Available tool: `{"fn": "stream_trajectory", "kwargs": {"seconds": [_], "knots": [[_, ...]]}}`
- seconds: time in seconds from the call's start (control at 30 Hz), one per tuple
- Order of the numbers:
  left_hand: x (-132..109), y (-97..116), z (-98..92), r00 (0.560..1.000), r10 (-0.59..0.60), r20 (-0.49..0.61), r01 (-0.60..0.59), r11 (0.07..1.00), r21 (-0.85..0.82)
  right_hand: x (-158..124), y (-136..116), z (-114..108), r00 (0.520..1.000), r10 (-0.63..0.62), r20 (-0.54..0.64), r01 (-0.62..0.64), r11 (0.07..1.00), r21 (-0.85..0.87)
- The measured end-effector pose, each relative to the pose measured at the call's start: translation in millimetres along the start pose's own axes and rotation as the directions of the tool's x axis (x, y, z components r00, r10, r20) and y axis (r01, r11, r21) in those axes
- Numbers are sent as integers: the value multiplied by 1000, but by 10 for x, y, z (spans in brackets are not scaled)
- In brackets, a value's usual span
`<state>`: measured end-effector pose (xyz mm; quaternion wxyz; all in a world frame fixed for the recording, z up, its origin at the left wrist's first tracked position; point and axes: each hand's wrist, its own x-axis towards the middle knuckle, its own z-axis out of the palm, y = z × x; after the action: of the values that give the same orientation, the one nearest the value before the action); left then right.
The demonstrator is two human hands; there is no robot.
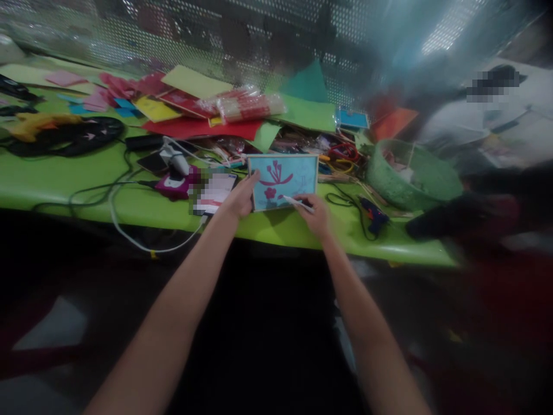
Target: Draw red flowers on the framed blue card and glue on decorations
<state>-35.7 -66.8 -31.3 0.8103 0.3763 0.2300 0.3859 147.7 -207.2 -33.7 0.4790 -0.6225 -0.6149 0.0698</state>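
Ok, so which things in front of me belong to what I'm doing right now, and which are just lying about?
In use:
- framed blue panel, gripped by your left hand
- white pen-like tool, in your right hand, tip at the panel's face

Seemingly just lying about:
- green bowl
- purple socket block
- red paper
- what looks like a glue gun

No text or numbers can be read; the marks on the lit screen [221,191] are too blurred.
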Motion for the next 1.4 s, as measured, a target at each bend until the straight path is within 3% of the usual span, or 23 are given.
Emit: {"fn": "stream_trajectory", "kwargs": {"seconds": [0.17,0.4,1.4], "knots": [[9,-7,-13,1000,-2,15,2,1000,-13,28,-81,66,998,54,41,-57,995,80],[-7,-10,29,999,5,38,-4,1000,-17,9,-174,249,989,-65,131,62,998,32],[16,-34,-3,999,31,32,-28,996,-81,59,-187,270,972,-82,219,104,990,-92]]}}
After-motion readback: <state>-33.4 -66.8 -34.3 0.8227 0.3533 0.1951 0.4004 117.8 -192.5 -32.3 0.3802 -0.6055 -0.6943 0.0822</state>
